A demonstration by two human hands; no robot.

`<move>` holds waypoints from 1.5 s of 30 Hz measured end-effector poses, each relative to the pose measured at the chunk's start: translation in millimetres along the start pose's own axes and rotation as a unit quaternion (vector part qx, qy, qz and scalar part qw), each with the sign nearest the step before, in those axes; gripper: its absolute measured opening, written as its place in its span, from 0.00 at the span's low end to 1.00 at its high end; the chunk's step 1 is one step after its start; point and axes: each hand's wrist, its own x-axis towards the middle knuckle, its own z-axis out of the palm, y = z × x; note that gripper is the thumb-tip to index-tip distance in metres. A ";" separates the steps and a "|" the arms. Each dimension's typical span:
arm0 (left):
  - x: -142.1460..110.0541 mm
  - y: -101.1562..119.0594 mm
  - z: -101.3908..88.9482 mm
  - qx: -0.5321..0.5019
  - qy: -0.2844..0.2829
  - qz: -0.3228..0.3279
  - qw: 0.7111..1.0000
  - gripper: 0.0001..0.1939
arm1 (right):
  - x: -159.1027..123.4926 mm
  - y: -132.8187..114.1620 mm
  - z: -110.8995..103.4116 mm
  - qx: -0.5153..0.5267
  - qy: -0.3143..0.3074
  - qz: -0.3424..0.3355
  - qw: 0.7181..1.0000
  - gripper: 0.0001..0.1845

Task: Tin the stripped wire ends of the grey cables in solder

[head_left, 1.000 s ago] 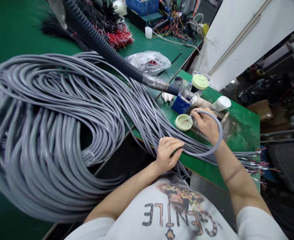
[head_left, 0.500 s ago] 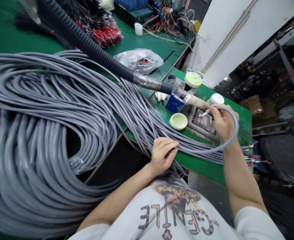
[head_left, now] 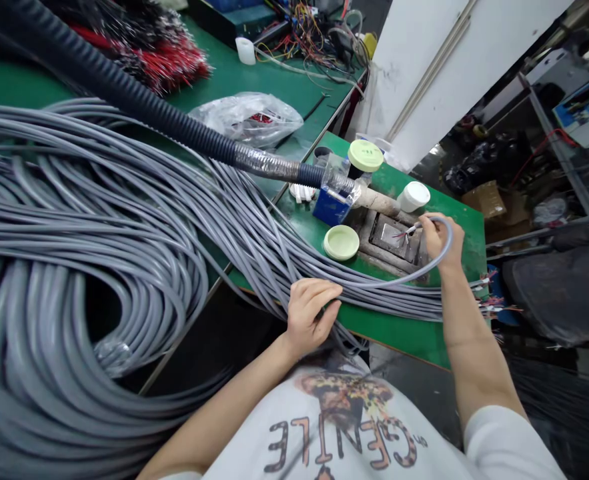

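Head view: right hand (head_left: 444, 241) has thumb and fingers clamped on a grey cable (head_left: 425, 271) near its end, the fanned-out wires (head_left: 403, 235) over a square metal pot (head_left: 367, 247); contact, cannot tell. Left hand (head_left: 311, 315) curls beside the cable bundle (head_left: 259, 247), thumb apart from fingertips; any grip there can't be made out. Right forearm (head_left: 469, 333) hides part of the bundle; coils (head_left: 49, 320) cut off at left edge, hose (head_left: 174, 120) cut off upper left.
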 end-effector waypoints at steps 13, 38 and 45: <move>0.4 0.1 0.8 0.009 -0.001 -0.002 1.000 0.15 | 0.5 -0.8 12.6 -0.018 -0.005 -0.008 1.000 0.13; 32.6 65.8 39.7 -0.466 -0.113 -0.473 0.740 0.10 | -178.1 -63.1 -49.0 0.231 0.007 -0.281 0.931 0.23; 32.0 67.1 38.2 -0.438 -0.119 -0.476 0.753 0.10 | -186.8 -60.4 -44.5 0.241 -0.003 -0.263 0.934 0.23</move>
